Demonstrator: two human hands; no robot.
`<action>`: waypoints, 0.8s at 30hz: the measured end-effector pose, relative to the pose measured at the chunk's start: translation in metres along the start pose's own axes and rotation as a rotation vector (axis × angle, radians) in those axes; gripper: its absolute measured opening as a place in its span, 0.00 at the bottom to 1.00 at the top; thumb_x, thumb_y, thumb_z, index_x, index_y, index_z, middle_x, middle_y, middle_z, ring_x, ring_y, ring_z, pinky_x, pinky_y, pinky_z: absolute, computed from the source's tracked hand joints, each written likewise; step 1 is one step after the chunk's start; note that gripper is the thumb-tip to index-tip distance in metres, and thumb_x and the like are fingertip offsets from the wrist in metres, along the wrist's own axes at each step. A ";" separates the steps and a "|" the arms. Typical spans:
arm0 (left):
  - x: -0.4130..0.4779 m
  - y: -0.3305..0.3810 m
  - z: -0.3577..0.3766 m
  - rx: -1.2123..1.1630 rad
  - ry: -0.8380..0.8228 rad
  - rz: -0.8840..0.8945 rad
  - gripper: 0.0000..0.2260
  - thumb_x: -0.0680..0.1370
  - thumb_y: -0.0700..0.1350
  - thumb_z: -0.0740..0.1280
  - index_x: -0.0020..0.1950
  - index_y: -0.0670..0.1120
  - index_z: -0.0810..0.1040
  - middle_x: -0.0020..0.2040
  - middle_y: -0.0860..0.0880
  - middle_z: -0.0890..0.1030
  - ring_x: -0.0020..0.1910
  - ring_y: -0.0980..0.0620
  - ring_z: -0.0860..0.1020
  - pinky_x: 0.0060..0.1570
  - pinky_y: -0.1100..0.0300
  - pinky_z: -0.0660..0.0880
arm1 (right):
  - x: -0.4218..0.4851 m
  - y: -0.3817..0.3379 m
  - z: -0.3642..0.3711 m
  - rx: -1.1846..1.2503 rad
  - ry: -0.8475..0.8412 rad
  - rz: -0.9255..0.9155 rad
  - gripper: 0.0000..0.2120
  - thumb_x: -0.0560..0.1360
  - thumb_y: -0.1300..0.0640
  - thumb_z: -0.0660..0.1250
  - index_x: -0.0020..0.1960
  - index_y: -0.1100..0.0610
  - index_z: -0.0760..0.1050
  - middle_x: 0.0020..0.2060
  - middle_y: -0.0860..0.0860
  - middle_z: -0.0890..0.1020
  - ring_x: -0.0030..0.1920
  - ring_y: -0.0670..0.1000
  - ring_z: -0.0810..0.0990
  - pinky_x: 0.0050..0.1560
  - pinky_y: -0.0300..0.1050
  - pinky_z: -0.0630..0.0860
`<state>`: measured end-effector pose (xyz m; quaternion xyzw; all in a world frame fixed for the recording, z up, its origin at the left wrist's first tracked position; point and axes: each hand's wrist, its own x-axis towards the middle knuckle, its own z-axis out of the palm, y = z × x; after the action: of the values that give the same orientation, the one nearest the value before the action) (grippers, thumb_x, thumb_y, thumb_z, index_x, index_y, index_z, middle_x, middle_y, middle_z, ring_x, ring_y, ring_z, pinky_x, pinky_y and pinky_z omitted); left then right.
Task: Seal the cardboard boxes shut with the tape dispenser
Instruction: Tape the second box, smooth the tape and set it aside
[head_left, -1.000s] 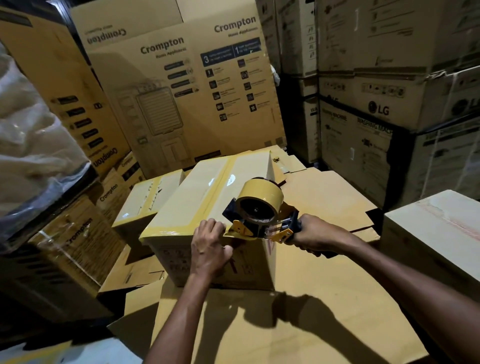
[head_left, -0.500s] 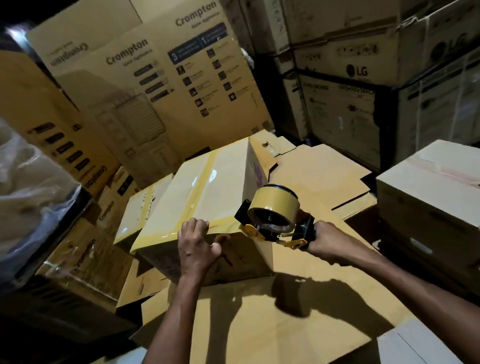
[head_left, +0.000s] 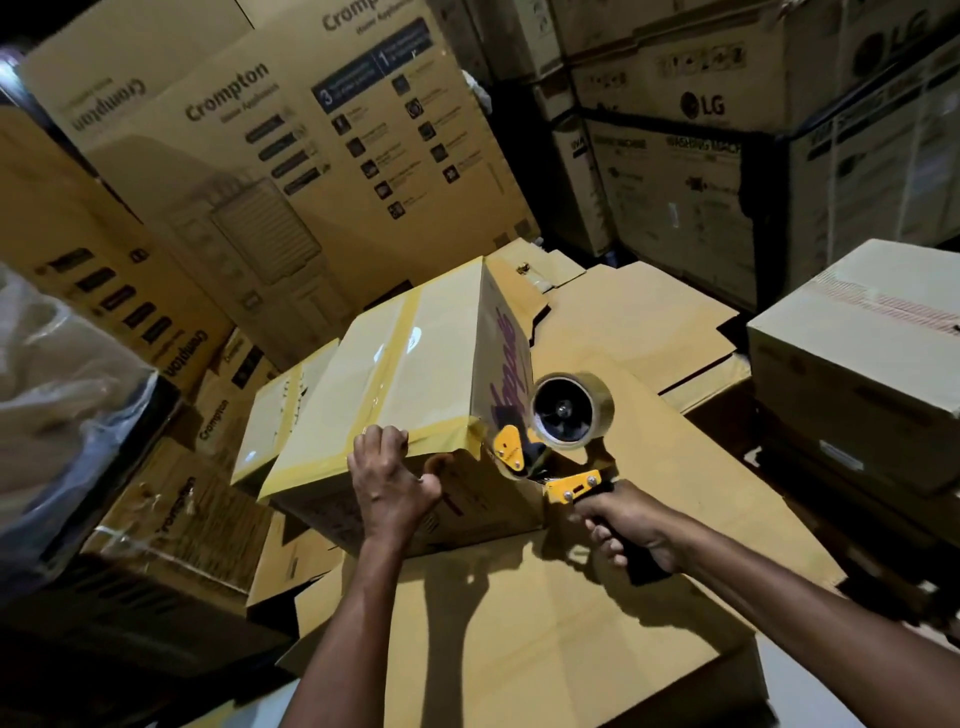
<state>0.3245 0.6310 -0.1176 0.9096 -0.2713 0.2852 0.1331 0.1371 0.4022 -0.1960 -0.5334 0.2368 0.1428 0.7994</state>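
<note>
Vs half a sec ago the tape dispenser (head_left: 540, 457) has swung round the near right corner of the cardboard box (head_left: 415, 364); its tape roll (head_left: 602, 410) now turns a dark open hub to the camera, where before the tan outer band faced up; the box's right face w/ purple lettering has come into view. The left hand (head_left: 389, 483) stays put; fingers curled over the near top edge, thumb pressed on the front face. The right hand (head_left: 631, 525) is wrapped round the black handle, which now points down toward the person; the dispenser's mouth is at the corner, touching or not I can't tell.

Box top is glossy under clear-tan tape; a darker yellow strip runs down the middle and along the near edge, crumpled at the corner. Dispenser has yellow plates w/ rivets; the roll is a translucent ring. The box rests on a flat, matte cardboard sheet (head_left: 519, 649) w/ fold creases; a second taped box (head_left: 280, 410) sits just beside it at left. Behind: a tall printed Crompton carton (head_left: 291, 156); LG cartons (head_left: 701, 104); crinkled plastic wrap (head_left: 52, 389) far left.
</note>
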 end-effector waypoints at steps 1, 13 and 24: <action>0.000 -0.001 0.000 0.003 -0.001 0.000 0.26 0.58 0.39 0.79 0.53 0.41 0.75 0.50 0.44 0.72 0.51 0.44 0.69 0.51 0.48 0.70 | 0.002 0.005 -0.006 0.007 0.021 0.005 0.15 0.77 0.60 0.68 0.33 0.54 0.71 0.27 0.49 0.68 0.24 0.48 0.62 0.25 0.40 0.59; -0.005 0.000 0.005 0.027 0.005 -0.007 0.28 0.59 0.41 0.80 0.55 0.43 0.73 0.51 0.46 0.69 0.51 0.45 0.67 0.51 0.50 0.67 | 0.045 0.031 -0.029 0.557 0.078 0.141 0.15 0.77 0.59 0.67 0.33 0.56 0.70 0.24 0.50 0.71 0.21 0.49 0.68 0.23 0.40 0.69; -0.007 0.002 0.003 0.022 -0.006 -0.016 0.28 0.59 0.41 0.79 0.56 0.44 0.72 0.51 0.47 0.69 0.52 0.45 0.67 0.52 0.46 0.72 | 0.020 0.019 -0.019 -0.964 0.472 -0.041 0.39 0.79 0.26 0.50 0.38 0.57 0.80 0.30 0.51 0.83 0.31 0.49 0.81 0.36 0.43 0.74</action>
<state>0.3205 0.6310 -0.1241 0.9140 -0.2612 0.2842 0.1245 0.1405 0.3918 -0.2278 -0.8620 0.3074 0.0961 0.3915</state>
